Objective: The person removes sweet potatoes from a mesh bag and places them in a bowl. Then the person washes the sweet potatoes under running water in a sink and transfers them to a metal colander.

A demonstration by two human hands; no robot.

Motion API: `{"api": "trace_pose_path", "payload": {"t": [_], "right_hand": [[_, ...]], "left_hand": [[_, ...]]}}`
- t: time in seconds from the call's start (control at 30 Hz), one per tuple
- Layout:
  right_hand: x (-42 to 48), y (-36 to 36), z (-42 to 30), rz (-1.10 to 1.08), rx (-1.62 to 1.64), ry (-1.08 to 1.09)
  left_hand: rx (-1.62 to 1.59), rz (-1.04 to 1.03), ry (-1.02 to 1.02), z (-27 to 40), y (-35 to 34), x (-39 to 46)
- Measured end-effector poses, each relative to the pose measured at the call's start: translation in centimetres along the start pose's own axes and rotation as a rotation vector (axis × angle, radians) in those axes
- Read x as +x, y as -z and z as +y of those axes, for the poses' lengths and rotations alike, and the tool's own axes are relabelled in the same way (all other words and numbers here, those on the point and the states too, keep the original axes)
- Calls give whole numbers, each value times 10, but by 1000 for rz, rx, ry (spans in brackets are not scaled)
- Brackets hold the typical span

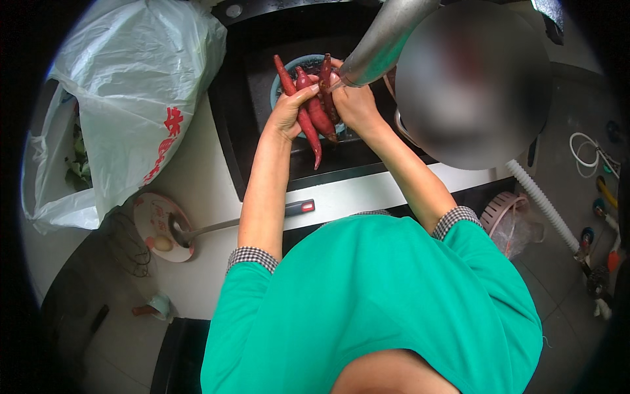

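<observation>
Three slender red-skinned sweet potatoes are held above a round blue basin (pixel 273 93) in a dark sink (pixel 246 118). My left hand (pixel 288 112) is closed around two of them, a long thin one (pixel 309 130) and a thicker one (pixel 319 115), with the thumb across them. Against these, my right hand (pixel 355 101) grips the third sweet potato (pixel 326 81), near the mouth of a metal faucet (pixel 369 54). Some of the right fingers are hidden behind the roots and the spout. Water shows in the basin beneath.
A white plastic bag (pixel 142 83) with leafy greens stands on the left counter. Below it, a patterned plate (pixel 162 212) holds an egg (pixel 162 243) and the head of a ladle (pixel 216 226), whose handle reaches the sink's front. A pink basket (pixel 497 212) is at the right.
</observation>
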State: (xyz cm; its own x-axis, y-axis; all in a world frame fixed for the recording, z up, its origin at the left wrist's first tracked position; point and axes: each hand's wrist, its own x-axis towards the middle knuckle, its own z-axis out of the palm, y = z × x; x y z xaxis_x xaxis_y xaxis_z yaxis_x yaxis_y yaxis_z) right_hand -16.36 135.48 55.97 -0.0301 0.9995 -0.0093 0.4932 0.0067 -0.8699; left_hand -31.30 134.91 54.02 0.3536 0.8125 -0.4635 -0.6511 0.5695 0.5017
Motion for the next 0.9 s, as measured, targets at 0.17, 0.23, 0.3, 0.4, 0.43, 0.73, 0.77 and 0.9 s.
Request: {"api": "trace_pose_path", "payload": {"t": [0.17,0.23,0.3,0.4,0.43,0.73,0.77,0.9], "right_hand": [[7,-21,3,19,334,18],[7,-20,-8,33,211,65],[16,-25,-2,-4,45,36],[33,-35,34,14,133,-116],[38,-33,40,-61,177,-175],[47,-33,43,14,1163,-848],[43,-35,42,39,1143,-767],[22,-26,21,9,891,-579]], "left_hand": [[-128,13,31,1,-10,0],[-58,29,56,-4,-3,0],[58,2,84,-5,-2,1],[225,-45,100,-10,-7,3],[229,-18,96,-9,-11,3],[84,-29,128,-12,-3,9],[75,-28,138,-13,-3,10],[-259,38,-41,-14,20,19]]}}
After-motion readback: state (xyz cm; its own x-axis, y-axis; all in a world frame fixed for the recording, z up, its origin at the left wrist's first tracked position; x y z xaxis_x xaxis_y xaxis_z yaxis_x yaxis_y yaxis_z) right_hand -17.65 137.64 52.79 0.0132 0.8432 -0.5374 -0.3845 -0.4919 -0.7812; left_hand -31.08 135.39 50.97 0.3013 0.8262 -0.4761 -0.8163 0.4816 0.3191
